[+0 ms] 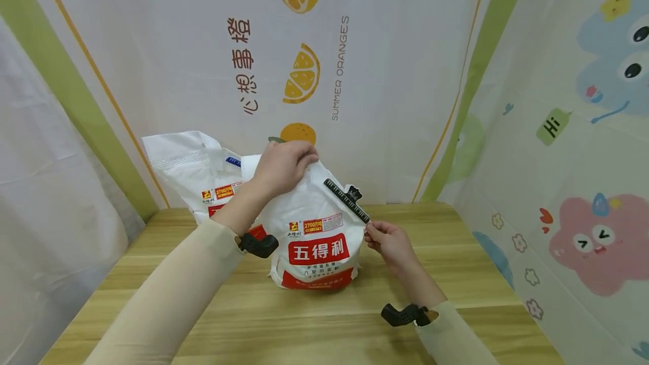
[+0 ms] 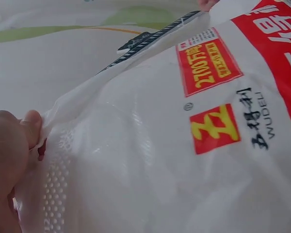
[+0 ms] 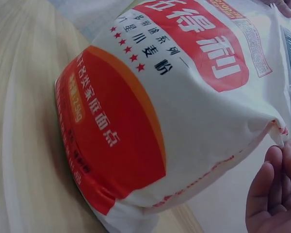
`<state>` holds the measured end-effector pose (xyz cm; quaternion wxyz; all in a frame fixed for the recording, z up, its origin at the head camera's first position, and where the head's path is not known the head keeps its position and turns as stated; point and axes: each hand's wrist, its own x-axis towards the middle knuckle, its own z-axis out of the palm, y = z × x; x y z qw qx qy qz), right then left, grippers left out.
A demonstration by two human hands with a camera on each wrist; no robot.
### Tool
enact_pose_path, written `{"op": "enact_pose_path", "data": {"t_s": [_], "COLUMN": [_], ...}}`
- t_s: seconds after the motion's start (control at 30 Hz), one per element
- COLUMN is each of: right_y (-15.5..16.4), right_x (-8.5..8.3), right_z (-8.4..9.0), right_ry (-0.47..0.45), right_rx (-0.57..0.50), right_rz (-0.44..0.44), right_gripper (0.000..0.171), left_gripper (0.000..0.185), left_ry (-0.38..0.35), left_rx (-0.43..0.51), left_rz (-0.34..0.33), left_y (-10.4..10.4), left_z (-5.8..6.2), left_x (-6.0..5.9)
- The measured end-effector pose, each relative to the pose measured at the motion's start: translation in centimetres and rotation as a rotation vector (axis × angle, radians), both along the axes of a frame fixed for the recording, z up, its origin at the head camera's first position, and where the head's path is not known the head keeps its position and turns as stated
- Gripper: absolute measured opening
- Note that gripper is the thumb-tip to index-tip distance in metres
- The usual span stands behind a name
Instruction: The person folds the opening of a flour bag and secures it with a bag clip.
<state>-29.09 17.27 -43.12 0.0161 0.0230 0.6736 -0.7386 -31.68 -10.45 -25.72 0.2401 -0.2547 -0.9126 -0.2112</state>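
Observation:
A white flour bag (image 1: 309,210) with red printing stands upright on the table in the head view. My left hand (image 1: 285,170) grips its top edge, and the left wrist view shows the thumb (image 2: 33,127) against the plastic. A black clip (image 1: 347,200) patterned like piano keys lies slanted along the bag's upper right edge. Just below the clip's lower end, my right hand (image 1: 392,245) pinches the bag's side corner. The right wrist view shows this corner between thumb and fingertips (image 3: 274,160). Most of the left fingers are hidden behind the bag.
Behind and left stands a second white flour bag (image 1: 187,165), partly covered by the first, with a blue clip (image 1: 233,161) near its top. Both bags stand on a wood-grain table (image 1: 304,325). A printed curtain (image 1: 395,100) hangs behind, and another hangs at the right.

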Motion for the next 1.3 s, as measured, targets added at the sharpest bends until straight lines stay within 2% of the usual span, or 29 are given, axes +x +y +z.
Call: {"op": "enact_pose_path", "data": {"t_s": [0.1, 0.23, 0.3, 0.4, 0.47, 0.53, 0.6, 0.67, 0.73, 0.8, 0.93, 1.07, 1.17, 1.3], "right_y": [0.1, 0.4, 0.7, 0.9, 0.9, 0.9, 0.8, 0.8, 0.7, 0.6, 0.4, 0.3, 0.4, 0.8], "right_x": [0.0, 0.1, 0.2, 0.3, 0.3, 0.4, 0.4, 0.4, 0.4, 0.4, 0.4, 0.5, 0.5, 0.5], "right_z": [-0.2, -0.4, -0.5, -0.6, -0.5, -0.5, -0.5, -0.4, -0.4, -0.4, -0.4, -0.5, -0.6, -0.6], "right_ry": [-0.034, -0.035, -0.019, 0.004, 0.014, 0.022, 0.026, 0.03, 0.031, 0.031, 0.021, 0.008, 0.011, 0.035], "right_rx": [-0.027, -0.017, -0.005, 0.004, 0.006, 0.013, 0.017, 0.025, 0.045, 0.071, 0.122, 0.123, 0.113, 0.106], "right_rz": [0.021, 0.045, 0.051, 0.047, 0.048, 0.055, 0.056, 0.048, 0.029, 0.004, -0.044, -0.049, -0.02, 0.012], "right_gripper": [0.016, 0.021, 0.024, 0.025, 0.025, 0.026, 0.026, 0.025, 0.022, 0.02, 0.016, 0.018, 0.022, 0.028], "left_gripper": [0.02, 0.025, 0.031, 0.044, 0.054, 0.062, 0.066, 0.065, 0.059, 0.051, 0.04, 0.037, 0.04, 0.053], "left_ry": [-0.003, 0.013, 0.033, 0.024, -0.05, -0.175, -0.317, -0.417, -0.44, -0.392, -0.257, -0.208, -0.236, -0.349], "left_rx": [0.013, 0.1, 0.175, 0.335, 0.48, 0.624, 0.758, 0.864, 0.944, 1.01, 1.089, 1.136, 1.137, 1.073], "left_rz": [-0.005, -0.016, 0.018, 0.126, 0.182, 0.197, 0.167, 0.124, 0.08, 0.043, 0.015, 0.025, -0.007, -0.105], "left_y": [-0.3, -1.8, -2.9, -4.9, -6.1, -7.0, -7.6, -7.9, -7.8, -7.5, -6.7, -6.4, -6.9, -8.1], "left_z": [-0.3, -0.4, -0.7, -1.9, -3.0, -4.1, -5.0, -5.6, -6.1, -6.3, -6.7, -6.9, -7.3, -8.4], "left_x": [-0.1, 0.1, 0.5, 1.6, 2.4, 3.3, 3.8, 4.0, 4.0, 3.7, 3.1, 2.9, 3.0, 3.9]}}
